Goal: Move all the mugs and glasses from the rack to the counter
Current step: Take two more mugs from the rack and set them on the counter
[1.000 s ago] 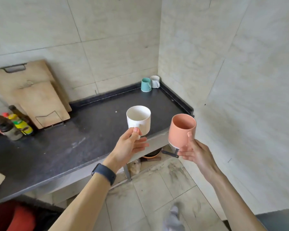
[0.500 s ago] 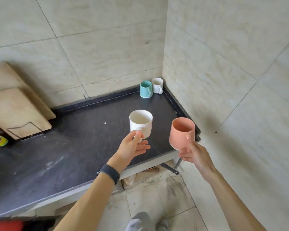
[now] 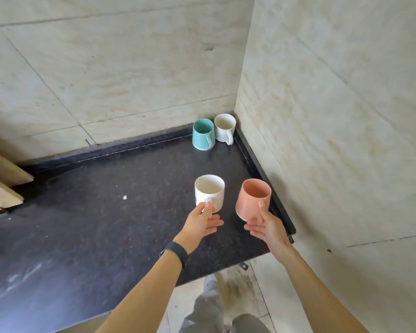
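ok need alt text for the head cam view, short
A person holds a white mug in the left hand and a pink mug in the right hand, above a dark counter. A teal mug and another white mug stand in its far tiled corner.

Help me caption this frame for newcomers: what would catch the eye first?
Two mugs held up by their handles over the dark counter: a white mug in the left hand and a salmon-pink mug in the right hand. Behind them, a teal mug and another white mug stand side by side in the tiled back corner.
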`<control>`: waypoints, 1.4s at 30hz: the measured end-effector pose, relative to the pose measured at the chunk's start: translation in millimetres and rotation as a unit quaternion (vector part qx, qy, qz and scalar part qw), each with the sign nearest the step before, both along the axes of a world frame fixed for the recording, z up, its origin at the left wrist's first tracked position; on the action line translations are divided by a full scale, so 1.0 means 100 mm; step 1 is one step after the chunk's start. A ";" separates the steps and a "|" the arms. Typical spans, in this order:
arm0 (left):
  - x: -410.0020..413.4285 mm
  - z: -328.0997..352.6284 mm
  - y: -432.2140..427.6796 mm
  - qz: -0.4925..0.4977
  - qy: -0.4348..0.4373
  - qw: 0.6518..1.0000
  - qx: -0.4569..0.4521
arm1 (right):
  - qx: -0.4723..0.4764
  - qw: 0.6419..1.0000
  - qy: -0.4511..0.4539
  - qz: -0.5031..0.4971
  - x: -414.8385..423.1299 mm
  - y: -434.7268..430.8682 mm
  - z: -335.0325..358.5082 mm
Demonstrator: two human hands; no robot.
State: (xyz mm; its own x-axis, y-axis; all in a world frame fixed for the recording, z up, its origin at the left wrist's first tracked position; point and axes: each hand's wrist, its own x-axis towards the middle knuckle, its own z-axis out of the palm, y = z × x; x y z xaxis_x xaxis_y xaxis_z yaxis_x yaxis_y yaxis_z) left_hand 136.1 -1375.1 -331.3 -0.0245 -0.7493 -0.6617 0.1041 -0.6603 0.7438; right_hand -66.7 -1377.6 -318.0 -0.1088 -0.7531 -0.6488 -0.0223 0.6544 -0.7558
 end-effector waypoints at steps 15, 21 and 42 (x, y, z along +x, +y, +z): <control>-0.21 -0.55 -1.27 0.010 -0.036 0.999 0.014 | 0.030 0.998 -0.050 -0.008 0.16 -1.65 -0.60; -0.27 -0.71 -1.63 0.002 -0.056 0.998 0.007 | 0.022 0.998 -0.061 0.004 0.22 -2.04 -0.88; -0.19 -0.71 -1.77 -0.099 -0.168 0.980 0.040 | 0.038 0.998 0.042 0.026 0.24 -2.08 -0.78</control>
State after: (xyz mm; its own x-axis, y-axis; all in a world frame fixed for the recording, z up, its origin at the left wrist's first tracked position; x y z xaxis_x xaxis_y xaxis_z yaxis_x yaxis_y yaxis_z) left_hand 117.6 -1552.4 -402.4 0.0652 -0.6968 -0.7143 -0.2747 -0.7007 0.6585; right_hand -42.6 -1586.0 -396.2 -0.1268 -0.7085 -0.6943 -0.1184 0.7057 -0.6985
